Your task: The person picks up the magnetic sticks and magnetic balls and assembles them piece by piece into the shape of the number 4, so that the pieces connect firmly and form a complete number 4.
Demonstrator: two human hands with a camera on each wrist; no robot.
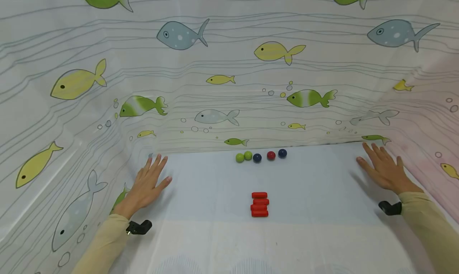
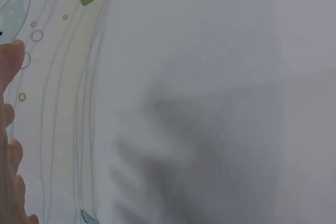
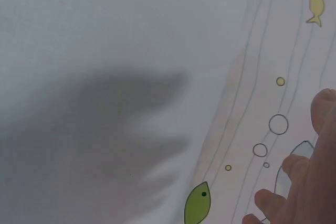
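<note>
In the head view my left hand (image 1: 145, 186) is at the left side of the white surface, its fingers spread and nothing held. My right hand (image 1: 385, 168) is at the right side, also with spread fingers and holding nothing. Between them, toward the back, sit small balls in a loose row: two green balls (image 1: 240, 157), two dark blue balls (image 1: 257, 158) and one red ball (image 1: 271, 155). Nearer the front, several short red sticks (image 1: 259, 207) lie stacked in a column. Both wrist views show only fingers at the edge and a hand's shadow.
A fish-patterned sheet (image 1: 247, 102) rises behind the white surface (image 1: 201, 194) and along its left and right sides. A dark wrist device (image 1: 139, 227) sits on the left wrist, another dark wrist device (image 1: 390, 208) on the right. Both sleeves are beige.
</note>
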